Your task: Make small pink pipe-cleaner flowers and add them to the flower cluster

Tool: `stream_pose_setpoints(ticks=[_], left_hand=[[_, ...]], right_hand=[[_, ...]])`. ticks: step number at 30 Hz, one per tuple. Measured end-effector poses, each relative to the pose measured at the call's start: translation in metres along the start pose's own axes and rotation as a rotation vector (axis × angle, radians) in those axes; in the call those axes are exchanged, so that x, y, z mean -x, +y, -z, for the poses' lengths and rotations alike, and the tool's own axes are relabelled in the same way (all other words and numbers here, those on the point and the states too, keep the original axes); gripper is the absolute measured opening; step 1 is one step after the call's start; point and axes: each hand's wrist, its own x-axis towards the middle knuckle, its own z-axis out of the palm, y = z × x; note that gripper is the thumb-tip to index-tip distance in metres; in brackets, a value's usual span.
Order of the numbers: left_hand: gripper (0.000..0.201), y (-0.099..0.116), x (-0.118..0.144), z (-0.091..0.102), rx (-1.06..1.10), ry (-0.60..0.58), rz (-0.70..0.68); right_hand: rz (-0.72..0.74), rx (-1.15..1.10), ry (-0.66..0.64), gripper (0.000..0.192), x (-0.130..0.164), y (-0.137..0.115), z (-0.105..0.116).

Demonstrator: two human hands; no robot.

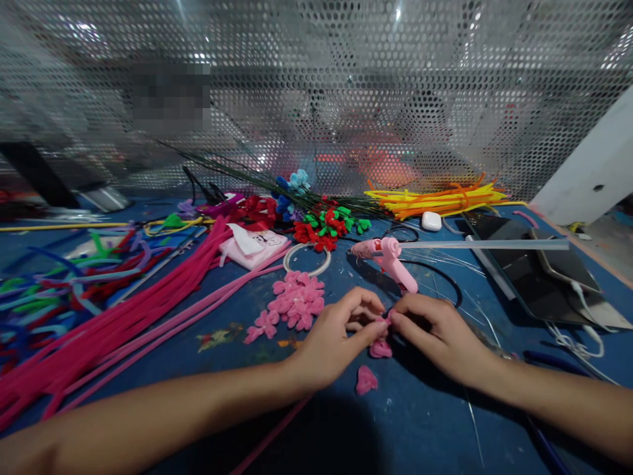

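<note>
Pink plastic glue gun (388, 257), yellow-orange pipe cleaner bundle (440, 198), white metal ring (306, 258), dark tablet (539, 277) on blue table (420, 415).

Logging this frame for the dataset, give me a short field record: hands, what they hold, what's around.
left hand: pinching a small pink petal piece with the right
right hand: fingertips on the same piece
below hands: two loose pink petals
behind hands: pink glue gun
left: pink flower pile, pink pipe cleaners
surface: blue table

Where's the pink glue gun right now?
In the head view the pink glue gun lies on the blue table just right of centre, directly beyond the right hand, with the pile of pink flowers to its left.
</note>
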Motion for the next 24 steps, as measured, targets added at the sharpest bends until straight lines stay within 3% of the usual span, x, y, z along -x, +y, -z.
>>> stream_pose_setpoints(ticks=[3,8,16,24], left_hand=[[0.014,-0.0010,0.0005,-0.0008,0.027,0.001,0.019],[0.009,-0.0015,-0.0001,0.0006,0.005,0.000,0.002],[0.008,-0.0017,0.0000,0.0019,-0.160,-0.018,-0.032],[0.012,-0.0028,0.0040,0.0017,-0.227,-0.108,-0.083]], right_hand=[[0.009,0.010,-0.060,0.021,-0.0017,0.0023,0.0004],[0.017,-0.053,-0.044,0.013,-0.0041,0.0070,0.0018],[-0.022,-0.069,-0.086,0.013,-0.0055,0.0068,0.0032],[0.000,-0.122,-0.008,0.012,-0.0026,0.0043,0.0025]])
